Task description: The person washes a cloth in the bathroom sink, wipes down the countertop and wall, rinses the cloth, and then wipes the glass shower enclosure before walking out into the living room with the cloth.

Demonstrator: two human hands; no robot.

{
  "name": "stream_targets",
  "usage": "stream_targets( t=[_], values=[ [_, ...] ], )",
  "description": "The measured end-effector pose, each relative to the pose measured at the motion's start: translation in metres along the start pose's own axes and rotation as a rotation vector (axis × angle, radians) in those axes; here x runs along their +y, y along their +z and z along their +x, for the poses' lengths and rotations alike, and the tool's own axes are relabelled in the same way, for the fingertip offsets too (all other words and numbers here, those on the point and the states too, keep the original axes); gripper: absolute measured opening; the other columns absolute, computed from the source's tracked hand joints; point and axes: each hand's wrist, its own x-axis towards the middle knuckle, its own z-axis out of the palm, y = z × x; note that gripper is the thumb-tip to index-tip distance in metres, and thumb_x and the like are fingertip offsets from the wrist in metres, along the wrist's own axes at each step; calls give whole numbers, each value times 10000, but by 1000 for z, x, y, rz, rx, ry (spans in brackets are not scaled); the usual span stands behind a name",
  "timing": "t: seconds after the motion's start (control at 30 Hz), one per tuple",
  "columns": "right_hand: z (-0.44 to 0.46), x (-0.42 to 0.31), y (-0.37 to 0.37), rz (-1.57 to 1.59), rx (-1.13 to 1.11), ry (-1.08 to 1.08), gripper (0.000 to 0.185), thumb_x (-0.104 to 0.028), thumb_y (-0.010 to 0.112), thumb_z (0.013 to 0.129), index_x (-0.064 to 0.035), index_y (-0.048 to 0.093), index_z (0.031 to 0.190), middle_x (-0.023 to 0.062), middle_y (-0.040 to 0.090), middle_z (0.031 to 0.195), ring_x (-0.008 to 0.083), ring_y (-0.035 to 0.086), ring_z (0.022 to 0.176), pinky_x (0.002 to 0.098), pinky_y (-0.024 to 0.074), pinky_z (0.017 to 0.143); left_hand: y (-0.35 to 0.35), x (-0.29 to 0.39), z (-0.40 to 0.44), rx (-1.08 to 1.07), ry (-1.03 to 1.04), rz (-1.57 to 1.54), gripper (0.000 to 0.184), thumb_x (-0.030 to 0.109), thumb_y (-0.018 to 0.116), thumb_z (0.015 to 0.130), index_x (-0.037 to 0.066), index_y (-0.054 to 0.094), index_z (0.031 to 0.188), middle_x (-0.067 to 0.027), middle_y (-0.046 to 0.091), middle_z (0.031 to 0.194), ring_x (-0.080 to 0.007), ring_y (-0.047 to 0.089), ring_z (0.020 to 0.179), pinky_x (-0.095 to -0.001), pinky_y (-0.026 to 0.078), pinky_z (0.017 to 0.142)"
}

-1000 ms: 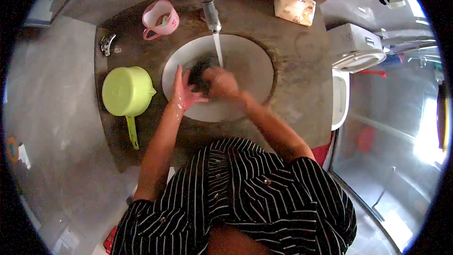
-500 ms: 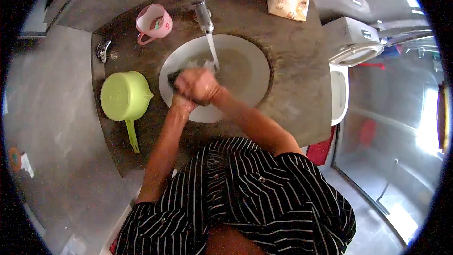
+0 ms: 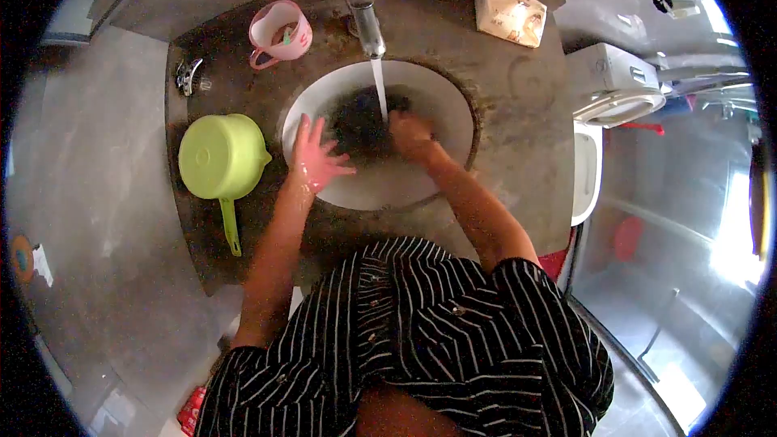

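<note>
Water runs from the chrome tap [image 3: 363,12] into the white oval sink [image 3: 463,107]. A dark cloth [image 3: 356,123] lies spread in the cloudy water under the stream, its outline blurred. My left hand [image 3: 318,160] is wet and open, fingers spread above the left side of the sink, holding nothing. At the cloth's right edge, my right hand [image 3: 414,136] is low in the basin with its fingers curled and appears to grip the cloth. The water and blur partly hide those fingertips.
An upturned green saucepan-shaped dipper [image 3: 222,155] lies left of the sink. Behind it are a pink mug [image 3: 281,35] and a small metallic item [image 3: 188,78]. A box-like pack [image 3: 510,14] stands at the back right of the stone counter [image 3: 518,137].
My hands were pressed together around the dark cloth above the sink. Now they are apart: the left has let go and spread its fingers, and the cloth lies in the water by my right.
</note>
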Motion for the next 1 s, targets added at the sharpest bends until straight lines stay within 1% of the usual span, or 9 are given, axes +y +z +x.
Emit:
stream_targets(
  t=[0.07, 0.2, 0.37, 0.4, 0.53, 0.63, 0.7, 0.8, 1.0],
  values=[
    [-38, -54, -55, 28, -60, -361, 628, -350, 658, 747, -59, 412, 1246, 169, 601, 956, 341, 596, 894, 468, 508, 699, 10, -8, -2, 29, -32, -70, 795, 700, 428, 782, 283, 189, 1416, -172, 246, 1385, -423, 195, 1299, -689, 275, 928],
    [-116, -135, -113, 451, 543, -694, 420, -117, 622, 616, -99, 546, 1029, 91, 547, 817, 273, 566, 743, 407, 465, 682, -27, -23, 43, -296, -47, -231, 511, 475, 457, 896, 116, 441, 1259, -103, 569, 1118, -251, 552, 1038, -442, 436, 903],
    [-120, -159, -117, 487, 670, -864, 445, -229, 641, 635, -131, 559, 1062, 50, 486, 783, 252, 538, 693, 378, 442, 654, -18, -11, 17, -365, -469, -503, 453, 432, 500, 885, 83, 499, 1174, -102, 577, 1074, -233, 540, 1040, -373, 444, 892],
    [-106, -155, -105, 468, 679, -879, 432, -236, 641, 640, -134, 567, 1053, 48, 479, 771, 250, 534, 683, 375, 443, 635, -23, -24, 36, -667, -477, -501, 419, 403, 520, 875, 49, 498, 1098, -82, 562, 1031, -206, 559, 895, -343, 439, 872],
    [-37, -104, -64, 493, 647, -665, 182, -228, 609, 750, -110, 537, 868, 79, 574, 721, 290, 584, 641, 401, 472, 527, -14, -25, 20, -313, 85, -329, 349, 393, 486, 885, 100, 573, 1053, -54, 593, 1032, -216, 565, 940, -364, 462, 855],
    [4, -36, -36, 479, 429, -176, 201, -309, 475, 874, -160, 555, 982, 161, 629, 763, 361, 618, 704, 442, 496, 590, -2, -21, 24, -275, 37, -205, 514, 507, 380, 897, 127, 538, 1205, -100, 596, 1135, -274, 530, 1094, -464, 432, 919],
    [0, -19, -61, 338, 55, 25, 436, -400, 410, 910, -84, 480, 1203, 251, 609, 998, 401, 600, 909, 498, 477, 772, 12, -3, -10, -123, -79, -108, 742, 622, 435, 829, 124, 330, 1368, -227, 342, 1346, -390, 368, 1220, -569, 330, 970],
    [16, 11, -27, 240, 102, 81, 495, -373, 426, 908, -53, 408, 1286, 267, 495, 1209, 410, 494, 1106, 500, 405, 917, 8, 1, -13, -65, -111, 28, 995, 667, 537, 744, 189, 29, 1453, -303, -86, 1438, -518, 90, 1304, -667, 246, 957],
    [5, 35, 6, 93, 153, -37, 410, -235, 468, 880, -97, 433, 1264, 234, 479, 1211, 407, 480, 1103, 502, 393, 922, -18, -11, 4, -25, -134, 10, 912, 622, 542, 774, 139, 135, 1432, -309, 150, 1394, -535, 314, 1189, -678, 309, 919]
  ],
)
